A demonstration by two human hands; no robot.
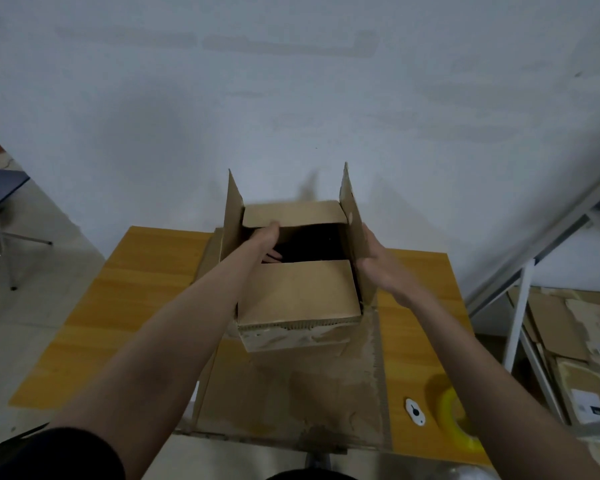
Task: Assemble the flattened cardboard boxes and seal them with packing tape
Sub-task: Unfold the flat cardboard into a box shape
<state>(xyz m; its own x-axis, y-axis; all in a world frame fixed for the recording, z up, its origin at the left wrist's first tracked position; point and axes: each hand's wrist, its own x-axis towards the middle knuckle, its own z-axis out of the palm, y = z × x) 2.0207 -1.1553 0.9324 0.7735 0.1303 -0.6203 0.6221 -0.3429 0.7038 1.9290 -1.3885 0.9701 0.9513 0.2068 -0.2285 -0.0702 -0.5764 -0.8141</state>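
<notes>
Your box [297,292] stands upright on the table [146,282], straight ahead of both hands and on top of a flattened sheet of cardboard [291,386] that lies between you and it. Its long axis runs away from you. The near flap [298,294] and the far flap [291,213] are already folded in over the opening, with a dark gap left between them, while the two long side flaps stand up.

Your right hand [378,268] lies flat against the outside of the right flap [352,230], fingers straight, palm facing in towards the box. That flap is just inside your palm, so pushing left should fold it down over the two short flaps.

Your left hand [265,242] reaches into the gap, just inside the left flap [232,216]; its fingers rest at the edge of the far flap, but you cannot tell whether they grip it. I judge it has to come out before the left flap can fold.

The yellow roll of tape [456,424] lies below your right forearm, near the table's close edge, with a small white device [415,411] beside it.
</notes>
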